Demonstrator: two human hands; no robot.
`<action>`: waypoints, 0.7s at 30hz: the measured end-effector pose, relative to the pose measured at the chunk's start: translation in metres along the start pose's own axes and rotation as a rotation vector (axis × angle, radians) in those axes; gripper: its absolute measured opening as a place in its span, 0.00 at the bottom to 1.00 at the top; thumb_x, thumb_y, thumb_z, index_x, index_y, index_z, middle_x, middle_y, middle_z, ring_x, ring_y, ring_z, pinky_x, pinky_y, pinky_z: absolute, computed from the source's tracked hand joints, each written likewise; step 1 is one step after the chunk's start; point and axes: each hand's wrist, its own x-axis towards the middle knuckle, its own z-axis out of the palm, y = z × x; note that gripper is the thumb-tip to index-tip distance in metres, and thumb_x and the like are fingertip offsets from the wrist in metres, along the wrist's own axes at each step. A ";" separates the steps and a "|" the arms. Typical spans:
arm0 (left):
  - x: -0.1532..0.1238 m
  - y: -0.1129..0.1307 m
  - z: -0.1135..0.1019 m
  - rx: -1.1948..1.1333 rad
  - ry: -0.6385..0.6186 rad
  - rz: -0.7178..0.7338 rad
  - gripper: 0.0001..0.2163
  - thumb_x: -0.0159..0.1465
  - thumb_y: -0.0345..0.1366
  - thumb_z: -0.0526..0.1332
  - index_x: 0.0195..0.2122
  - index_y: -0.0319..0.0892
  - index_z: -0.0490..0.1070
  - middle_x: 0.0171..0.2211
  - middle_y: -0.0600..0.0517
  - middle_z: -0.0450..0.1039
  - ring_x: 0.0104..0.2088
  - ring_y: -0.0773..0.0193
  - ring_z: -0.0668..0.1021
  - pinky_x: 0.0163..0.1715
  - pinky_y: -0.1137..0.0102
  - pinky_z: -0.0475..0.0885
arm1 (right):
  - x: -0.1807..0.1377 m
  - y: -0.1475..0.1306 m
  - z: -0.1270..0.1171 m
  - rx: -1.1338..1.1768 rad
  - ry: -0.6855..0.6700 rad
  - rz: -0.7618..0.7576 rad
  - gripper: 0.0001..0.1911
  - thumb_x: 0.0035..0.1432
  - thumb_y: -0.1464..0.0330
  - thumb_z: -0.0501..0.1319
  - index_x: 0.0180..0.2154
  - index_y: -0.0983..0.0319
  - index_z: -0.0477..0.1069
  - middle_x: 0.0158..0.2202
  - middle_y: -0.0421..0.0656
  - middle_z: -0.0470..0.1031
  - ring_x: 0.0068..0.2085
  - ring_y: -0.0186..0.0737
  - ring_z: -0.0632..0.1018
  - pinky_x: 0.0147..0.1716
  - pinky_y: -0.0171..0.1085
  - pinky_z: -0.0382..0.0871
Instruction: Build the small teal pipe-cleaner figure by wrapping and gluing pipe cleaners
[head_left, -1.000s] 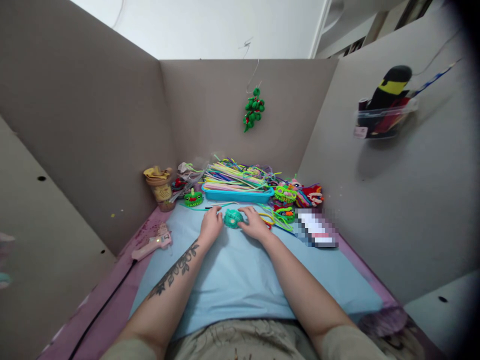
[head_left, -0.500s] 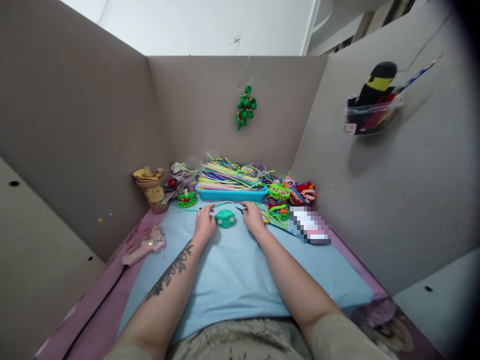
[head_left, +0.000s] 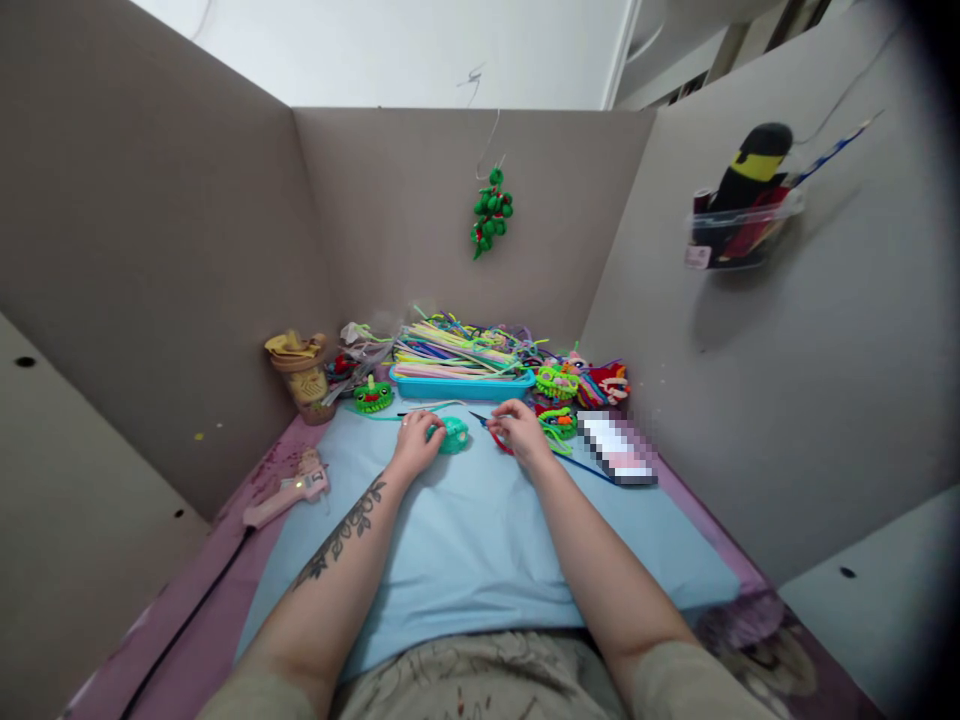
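Note:
A small round teal fuzzy figure (head_left: 453,435) with pale pinkish spots sits on the light blue cloth (head_left: 465,540). My left hand (head_left: 418,442) has its fingers closed over the left side of it, hiding that part. My right hand (head_left: 519,434) is to its right, with its fingers closed on scissors (head_left: 499,441). Their red handle shows under my fingers, and the dark blades point left toward the teal figure. Behind both hands lies a thin teal pipe cleaner (head_left: 367,415).
A blue tray (head_left: 465,386) heaped with pipe cleaners stands at the back. Green fuzzy figures (head_left: 373,395) flank it. On the left are a brown cup (head_left: 304,380) and a pink glue gun (head_left: 291,497) with a cord; a phone (head_left: 616,448) lies right. Grey panels enclose the table.
My left hand has moved right onto the teal figure, which looks slightly turned. My right hand has shifted a little right, and the red scissor handle now shows.

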 end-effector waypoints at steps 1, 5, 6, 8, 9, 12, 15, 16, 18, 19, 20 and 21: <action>0.000 0.000 0.000 -0.003 0.000 -0.003 0.06 0.59 0.35 0.55 0.33 0.43 0.71 0.37 0.50 0.72 0.45 0.59 0.70 0.50 0.61 0.59 | -0.004 -0.001 0.000 0.032 -0.199 0.092 0.08 0.42 0.72 0.58 0.30 0.61 0.63 0.27 0.39 0.73 0.27 0.34 0.75 0.26 0.32 0.69; 0.002 -0.005 0.003 -0.048 0.015 -0.032 0.06 0.58 0.35 0.56 0.33 0.42 0.71 0.36 0.50 0.73 0.44 0.59 0.71 0.49 0.62 0.62 | -0.013 0.000 0.001 -0.117 -0.771 0.280 0.11 0.44 0.68 0.60 0.34 0.64 0.67 0.29 0.44 0.75 0.29 0.37 0.77 0.27 0.35 0.70; 0.001 -0.008 0.003 -0.064 0.030 -0.050 0.06 0.58 0.35 0.56 0.33 0.42 0.72 0.37 0.49 0.73 0.44 0.59 0.71 0.49 0.62 0.62 | -0.011 0.002 0.002 -0.200 -0.672 0.213 0.08 0.45 0.69 0.60 0.32 0.64 0.68 0.29 0.44 0.75 0.30 0.37 0.76 0.29 0.35 0.69; 0.001 -0.013 0.004 -0.088 0.073 -0.097 0.07 0.57 0.34 0.57 0.35 0.42 0.72 0.39 0.48 0.72 0.44 0.58 0.71 0.48 0.62 0.64 | -0.006 0.005 0.003 -0.374 -0.231 -0.025 0.05 0.47 0.70 0.57 0.29 0.63 0.69 0.29 0.43 0.75 0.31 0.36 0.75 0.32 0.35 0.68; 0.001 -0.015 0.005 -0.097 0.094 -0.116 0.08 0.57 0.33 0.57 0.36 0.41 0.72 0.40 0.47 0.72 0.45 0.58 0.72 0.48 0.62 0.64 | -0.003 0.006 0.004 -0.446 -0.035 -0.138 0.06 0.47 0.70 0.57 0.31 0.63 0.69 0.29 0.42 0.74 0.32 0.37 0.74 0.33 0.35 0.68; 0.000 -0.017 0.005 -0.128 0.107 -0.117 0.10 0.57 0.34 0.57 0.39 0.41 0.71 0.42 0.47 0.72 0.45 0.58 0.72 0.49 0.62 0.65 | 0.000 0.011 0.006 -0.667 -0.008 -0.296 0.08 0.48 0.70 0.57 0.32 0.62 0.72 0.27 0.41 0.74 0.30 0.37 0.73 0.33 0.35 0.66; 0.000 -0.016 0.003 -0.154 0.070 -0.060 0.11 0.58 0.33 0.56 0.42 0.41 0.71 0.44 0.47 0.72 0.47 0.58 0.71 0.50 0.63 0.65 | -0.003 0.015 0.012 -0.879 -0.231 -0.403 0.05 0.48 0.71 0.58 0.27 0.61 0.74 0.27 0.41 0.74 0.32 0.39 0.72 0.37 0.36 0.65; -0.001 -0.015 0.002 -0.156 0.060 -0.055 0.11 0.58 0.32 0.55 0.42 0.41 0.70 0.45 0.47 0.72 0.48 0.59 0.71 0.51 0.63 0.64 | -0.003 0.016 0.015 -0.920 -0.209 -0.443 0.07 0.48 0.73 0.57 0.28 0.61 0.74 0.28 0.42 0.74 0.34 0.40 0.72 0.39 0.37 0.64; -0.002 -0.013 -0.001 -0.142 0.057 -0.110 0.12 0.59 0.29 0.53 0.42 0.40 0.70 0.45 0.46 0.71 0.48 0.59 0.72 0.50 0.63 0.65 | -0.002 0.020 0.019 -0.936 -0.090 -0.481 0.12 0.48 0.77 0.54 0.33 0.62 0.73 0.32 0.45 0.73 0.38 0.40 0.72 0.42 0.38 0.64; -0.003 -0.012 -0.003 -0.128 0.060 -0.164 0.13 0.59 0.28 0.52 0.44 0.40 0.69 0.45 0.45 0.71 0.47 0.59 0.72 0.49 0.63 0.65 | 0.000 0.022 0.021 -0.918 -0.044 -0.477 0.16 0.48 0.79 0.52 0.36 0.63 0.72 0.35 0.45 0.72 0.39 0.40 0.71 0.42 0.38 0.64; -0.005 -0.011 -0.004 -0.114 0.062 -0.228 0.14 0.59 0.28 0.51 0.45 0.40 0.68 0.45 0.45 0.71 0.46 0.58 0.73 0.49 0.62 0.66 | 0.001 0.025 0.022 -0.892 -0.028 -0.462 0.19 0.47 0.81 0.51 0.39 0.63 0.71 0.37 0.46 0.72 0.40 0.39 0.71 0.43 0.38 0.65; -0.006 -0.010 -0.005 -0.109 0.063 -0.292 0.15 0.59 0.27 0.51 0.47 0.41 0.66 0.45 0.44 0.71 0.46 0.57 0.73 0.48 0.61 0.66 | 0.002 0.027 0.023 -0.862 -0.041 -0.440 0.22 0.46 0.82 0.49 0.42 0.63 0.70 0.39 0.47 0.71 0.40 0.38 0.72 0.43 0.38 0.65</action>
